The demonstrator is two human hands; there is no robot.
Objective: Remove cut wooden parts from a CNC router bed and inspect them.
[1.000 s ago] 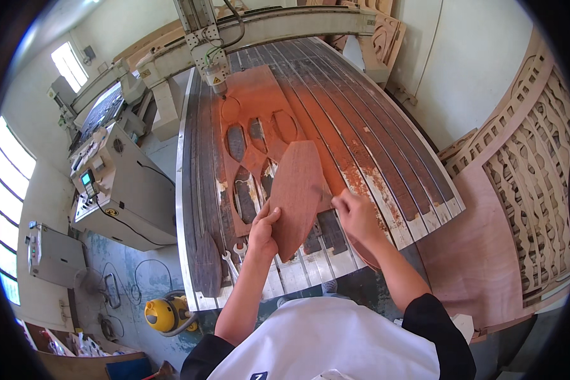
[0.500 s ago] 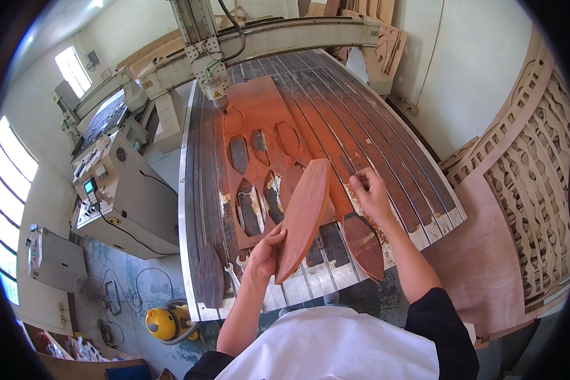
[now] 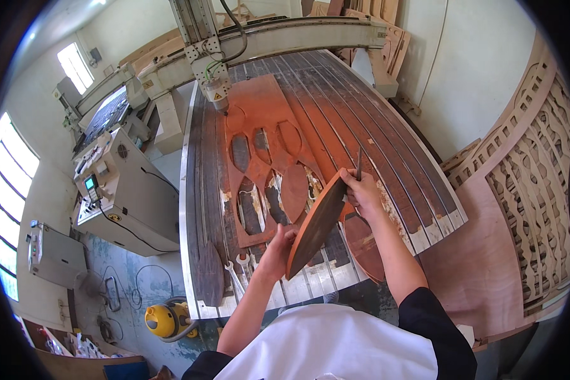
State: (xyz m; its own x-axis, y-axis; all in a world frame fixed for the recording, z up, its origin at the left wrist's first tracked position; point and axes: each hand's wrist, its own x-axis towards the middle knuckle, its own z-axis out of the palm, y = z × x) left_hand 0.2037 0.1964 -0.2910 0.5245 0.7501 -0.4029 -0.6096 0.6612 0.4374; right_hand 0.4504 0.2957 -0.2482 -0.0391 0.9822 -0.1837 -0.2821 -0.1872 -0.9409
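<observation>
A leaf-shaped wooden piece (image 3: 321,227) is held tilted above the machine bed, its dark face and orange-brown edge showing. My left hand (image 3: 277,252) is closed round its lower end. At the upper end, my right hand (image 3: 363,193) pinches the tip and also keeps a thin dark blade-like tool (image 3: 360,162) in its fingers, pointing up. Beneath lies a reddish board (image 3: 254,170) with leaf-shaped cutouts; a loose leaf piece (image 3: 294,193) sits on it. More leaf pieces (image 3: 365,246) lie stacked by my right forearm, partly hidden.
The slotted machine bed (image 3: 392,171) is coated with orange dust. Over its far side hangs a spindle (image 3: 216,92). Wrenches (image 3: 234,276) and a dark leaf piece (image 3: 210,278) lie near left. A control cabinet (image 3: 133,199) and yellow vacuum (image 3: 163,321) stand left; patterned panels (image 3: 541,183) lean right.
The wooden piece has been turned, from its reddish face to its dark face and edge. My right hand has come left and up to its upper end, with the thin tool still in it.
</observation>
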